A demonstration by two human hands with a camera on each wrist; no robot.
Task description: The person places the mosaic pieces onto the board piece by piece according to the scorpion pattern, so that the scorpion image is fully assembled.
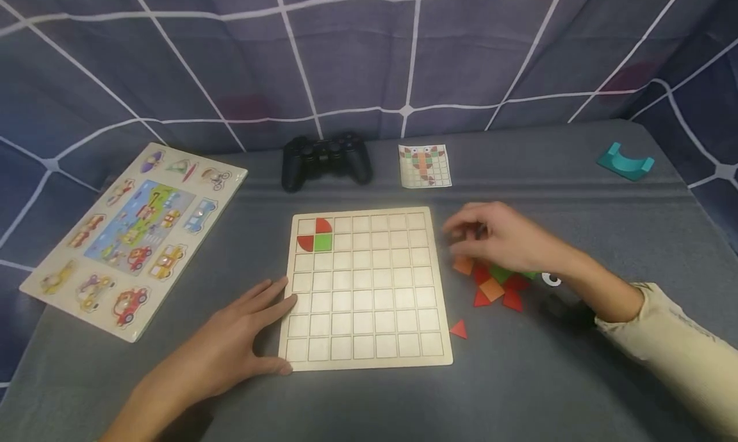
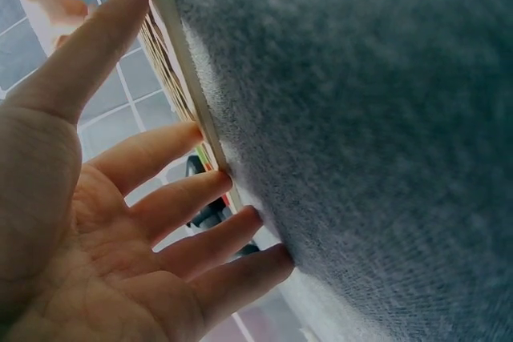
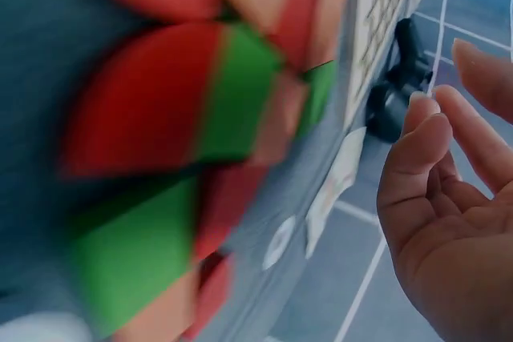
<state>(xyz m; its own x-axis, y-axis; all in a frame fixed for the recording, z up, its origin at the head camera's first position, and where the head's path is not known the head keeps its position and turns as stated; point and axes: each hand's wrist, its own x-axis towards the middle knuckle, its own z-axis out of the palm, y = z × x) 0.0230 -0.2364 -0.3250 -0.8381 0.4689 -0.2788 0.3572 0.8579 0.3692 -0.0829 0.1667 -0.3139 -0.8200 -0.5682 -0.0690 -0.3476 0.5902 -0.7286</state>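
A pale wooden grid board lies flat on the grey cloth. In its upper left cells sit two red quarter-circle tiles and a green square tile. My left hand rests at the board's left edge, fingers spread, with thumb and fingertips touching the rim. Right of the board, my right hand hovers over a loose pile of red, green and orange tiles. Its fingers are loosely bent, the thumb stands apart, and no tile shows between them. Part of the pile is hidden beneath that hand.
A lone red triangle lies near the board's right edge, and a white ring-like piece is beside the pile. Behind are a black game controller and a pattern card. A picture puzzle lies left, a teal curved piece far right.
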